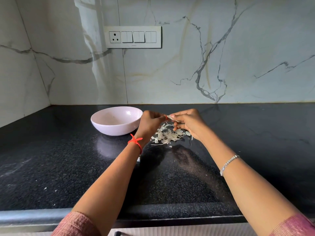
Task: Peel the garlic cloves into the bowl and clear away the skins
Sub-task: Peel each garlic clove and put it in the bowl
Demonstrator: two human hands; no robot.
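Observation:
A pale pink bowl stands on the black counter, left of my hands. Both hands meet above a heap of papery garlic skins. My left hand and my right hand pinch one small garlic clove between their fingertips, with a strip of skin hanging from it. The inside of the bowl looks pale; its contents are hard to make out.
The speckled black counter runs to a marble wall with a switch panel behind. A few skin flecks lie near the front edge. A small metallic object peeks out under my left forearm.

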